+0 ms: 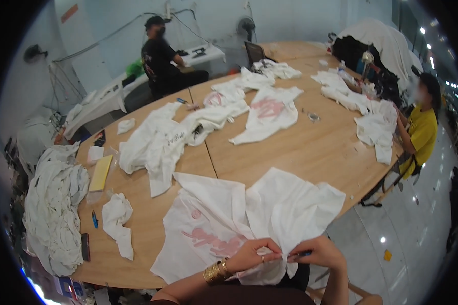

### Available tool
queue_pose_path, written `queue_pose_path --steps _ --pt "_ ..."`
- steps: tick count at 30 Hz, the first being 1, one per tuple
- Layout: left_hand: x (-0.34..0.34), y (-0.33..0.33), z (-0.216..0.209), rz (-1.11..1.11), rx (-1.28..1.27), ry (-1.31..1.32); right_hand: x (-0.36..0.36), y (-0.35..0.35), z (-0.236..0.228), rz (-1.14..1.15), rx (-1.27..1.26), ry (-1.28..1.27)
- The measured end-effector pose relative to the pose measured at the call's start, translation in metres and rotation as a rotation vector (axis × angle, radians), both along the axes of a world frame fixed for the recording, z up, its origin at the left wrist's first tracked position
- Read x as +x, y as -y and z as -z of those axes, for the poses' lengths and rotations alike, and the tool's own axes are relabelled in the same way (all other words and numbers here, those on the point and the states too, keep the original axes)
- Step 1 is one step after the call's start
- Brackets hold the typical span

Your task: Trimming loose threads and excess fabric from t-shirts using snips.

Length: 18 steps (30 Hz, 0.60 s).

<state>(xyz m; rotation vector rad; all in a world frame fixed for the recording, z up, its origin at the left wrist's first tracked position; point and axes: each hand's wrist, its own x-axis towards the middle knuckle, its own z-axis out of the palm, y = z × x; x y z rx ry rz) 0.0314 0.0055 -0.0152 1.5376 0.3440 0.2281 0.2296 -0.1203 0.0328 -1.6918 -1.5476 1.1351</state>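
A white garment with a pink print (pixel 208 203) spreads over the near table edge in front of me, its folds bunched up on the right. My left hand (pixel 254 255) pinches a gathered bit of its cloth between thumb and fingers. Close beside it, my right hand (pixel 321 252) is closed around small dark-blue thread snips (pixel 303 253), partly hidden by the fingers. The fingertips of that hand are at the same gathered spot. Whether the blades touch the cloth is too small to tell.
More white garments (pixel 158 142) lie across the wooden table (pixel 310 147). A large white cloth pile (pixel 56 208) stands at left, near a yellow pad (pixel 101 173) and blue snips (pixel 94 219). One person in yellow (pixel 422 129) handles cloth at right; another in black (pixel 160 61) sits behind.
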Motion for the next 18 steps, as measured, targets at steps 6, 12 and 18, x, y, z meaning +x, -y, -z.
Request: queue_pose_path --steps 6,12,18 --pt "0.002 0.004 -0.001 0.025 -0.158 0.047 -0.004 0.002 -0.013 -0.014 0.085 0.179" --pt "0.009 -0.030 -0.048 -0.071 0.198 0.205 -0.009 -0.026 -0.035 0.083 0.356 0.076" --pt "0.004 -0.027 -0.041 -0.012 0.138 0.133 -0.005 -0.020 -0.038 0.007 0.246 0.101"
